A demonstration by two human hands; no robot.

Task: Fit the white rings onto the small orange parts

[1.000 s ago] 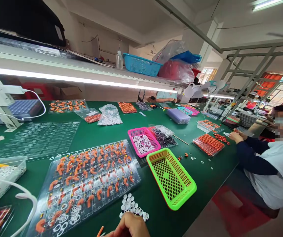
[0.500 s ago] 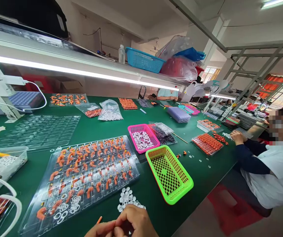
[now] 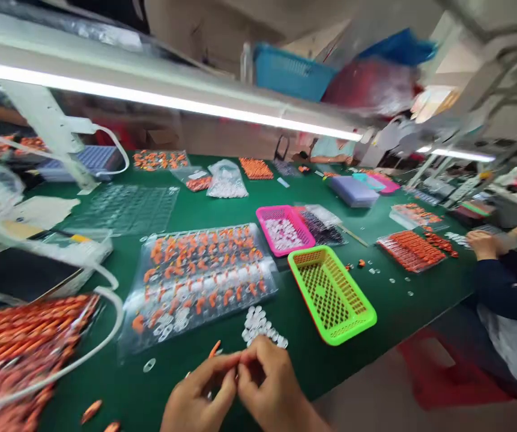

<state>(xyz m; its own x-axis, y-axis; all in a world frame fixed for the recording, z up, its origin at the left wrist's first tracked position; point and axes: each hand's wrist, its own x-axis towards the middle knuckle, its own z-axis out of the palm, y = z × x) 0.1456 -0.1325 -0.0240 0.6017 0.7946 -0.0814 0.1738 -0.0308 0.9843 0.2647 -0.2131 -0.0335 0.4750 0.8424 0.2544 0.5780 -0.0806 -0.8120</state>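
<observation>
My left hand [image 3: 204,390] and my right hand [image 3: 271,381] meet at the bottom of the view, fingertips pinched together. Whatever lies between them is too small and covered by the fingers to name. Just beyond my right hand is a pile of small white discs [image 3: 258,324]. A small orange piece [image 3: 214,348] lies beside my left hand. Farther off, a clear plastic tray [image 3: 132,336] holds rows of curved orange parts [image 3: 202,264], with white rings [image 3: 172,323] heaped at its near side.
A green basket [image 3: 370,318] and a pink basket [image 3: 262,211] with white pieces stand right of the tray. At left are trays of orange parts [image 3: 10,354] and a white cable [image 3: 116,324]. A co-worker's hand [image 3: 483,243] rests at the far right, near orange parts [image 3: 414,249].
The camera has turned left and down, so the table shifts right and upward in view and more orange parts show at left. Both hands stay pinched together and are more fully visible.
</observation>
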